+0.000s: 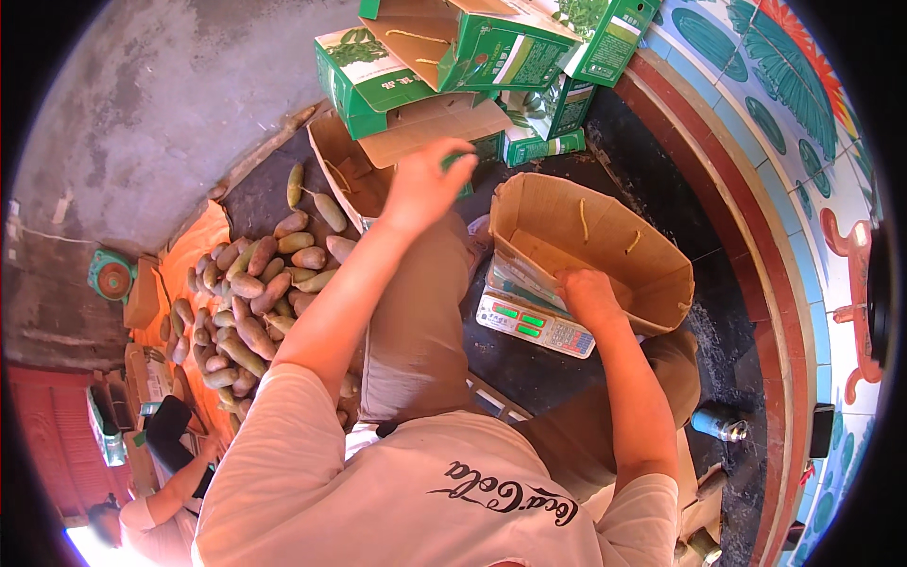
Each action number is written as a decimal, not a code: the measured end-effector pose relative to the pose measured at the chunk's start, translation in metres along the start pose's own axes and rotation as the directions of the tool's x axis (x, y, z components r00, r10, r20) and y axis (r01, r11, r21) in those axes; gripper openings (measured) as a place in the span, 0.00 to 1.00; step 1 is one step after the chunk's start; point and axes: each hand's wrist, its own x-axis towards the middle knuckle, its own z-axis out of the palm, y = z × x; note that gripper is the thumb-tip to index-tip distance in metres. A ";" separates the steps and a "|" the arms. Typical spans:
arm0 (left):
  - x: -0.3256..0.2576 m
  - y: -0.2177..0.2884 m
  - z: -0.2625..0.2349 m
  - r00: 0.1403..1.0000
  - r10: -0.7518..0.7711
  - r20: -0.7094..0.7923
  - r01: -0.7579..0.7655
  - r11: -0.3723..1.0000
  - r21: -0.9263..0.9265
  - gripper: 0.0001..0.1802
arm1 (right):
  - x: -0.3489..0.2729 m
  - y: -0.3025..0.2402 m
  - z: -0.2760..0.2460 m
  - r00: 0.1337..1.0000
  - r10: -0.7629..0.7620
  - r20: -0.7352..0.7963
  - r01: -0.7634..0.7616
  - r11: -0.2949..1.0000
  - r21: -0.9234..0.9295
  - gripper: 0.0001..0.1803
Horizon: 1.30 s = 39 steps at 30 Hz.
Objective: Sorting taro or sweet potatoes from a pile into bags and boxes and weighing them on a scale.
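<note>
My left hand (425,184) is raised in front of the green cartons, with its fingers curved, the thumb apart and nothing seen in it. Below it, an open cardboard box (347,151) with a rope handle is partly hidden by my arm. On the right, my right hand (588,295) closes over the near rim of another open cardboard box (652,283). That box has yellow rope handles and rests on a digital scale (534,326) with lit green displays. A large pile of oblong brown and greenish vegetables (248,326) lies left of my leg.
Green-and-white printed cartons (515,52) are stacked at the far side. A raised brown ledge (746,255) curves along the right. A blue canister (718,425) stands near my right knee. Orange cloth (194,246) lies under the pile. Another person's arm (179,491) shows at lower left.
</note>
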 end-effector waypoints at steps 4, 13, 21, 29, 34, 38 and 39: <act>-0.023 -0.043 -0.029 0.978 -0.197 -0.075 0.202 0.978 0.061 0.10 | 0.000 -0.001 -0.004 1.000 0.017 0.025 -0.017 1.000 -0.023 0.06; -0.147 -0.187 0.017 0.888 -0.411 0.205 0.320 0.874 0.366 0.10 | -0.005 0.001 0.006 0.996 -0.067 -0.053 0.064 0.997 -0.048 0.07; -0.185 -0.251 0.103 0.868 -0.421 0.264 0.269 0.844 0.463 0.11 | -0.005 -0.005 0.005 1.000 0.009 0.002 -0.009 0.998 -0.059 0.06; -0.217 -0.292 0.207 0.845 -0.433 0.313 0.206 0.805 0.556 0.13 | -0.003 -0.006 0.000 0.993 0.091 0.073 -0.092 0.996 0.009 0.06; -0.253 -0.349 0.223 0.820 -0.457 0.344 0.162 0.762 0.627 0.14 | 0.001 -0.013 -0.003 0.990 0.096 0.104 -0.102 0.993 0.055 0.07; -0.272 -0.369 0.258 0.797 -0.472 0.378 0.108 0.725 0.680 0.15 | 0.002 -0.010 -0.002 0.985 0.116 0.125 -0.124 0.991 0.057 0.08; -0.295 -0.437 0.177 0.797 -0.470 0.379 0.079 0.703 0.706 0.15 | 0.002 -0.010 -0.008 0.985 0.121 0.126 -0.131 0.988 0.077 0.08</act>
